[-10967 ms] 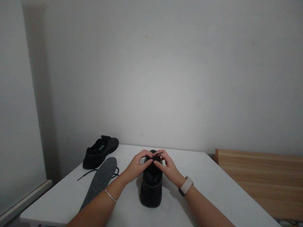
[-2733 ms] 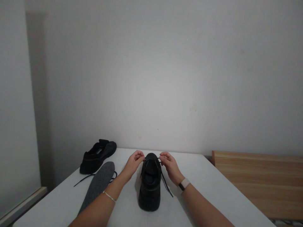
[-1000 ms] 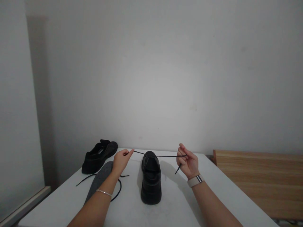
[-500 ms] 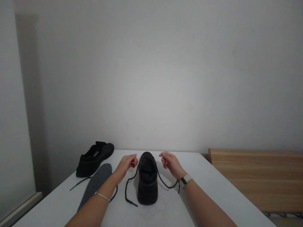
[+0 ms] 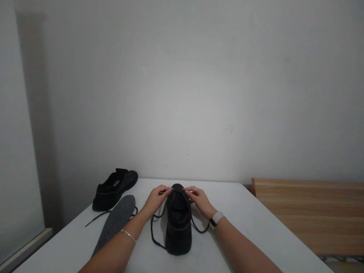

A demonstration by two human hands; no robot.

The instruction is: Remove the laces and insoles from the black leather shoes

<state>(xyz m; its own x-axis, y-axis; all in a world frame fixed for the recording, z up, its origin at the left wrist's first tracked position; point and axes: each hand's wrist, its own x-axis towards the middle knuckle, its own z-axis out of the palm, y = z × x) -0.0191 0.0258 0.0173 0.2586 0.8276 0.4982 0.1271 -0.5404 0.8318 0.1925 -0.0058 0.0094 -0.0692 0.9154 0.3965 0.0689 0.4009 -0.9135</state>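
Observation:
A black lace-up shoe stands on the white table with its heel towards me and its toe pointing at the wall. From the left, my left hand pinches the shoe's upper near the toe end of the lacing, thumb and forefinger together. My right hand does the same from the right side. Whether the fingertips grip the lace or the shoe's edge is too small to tell. Loose ends of the black shoelace hang out on both sides onto the table.
A second black shoe stands at the table's back left, a lace trailing from it. A grey felt insole lies beside it, partly under my left forearm. The wall rises behind the white table. A wooden board is at the right.
Both hands have moved inward from beside the shoe and now pinch its upper near the toe. The shoe appears slightly nearer to me.

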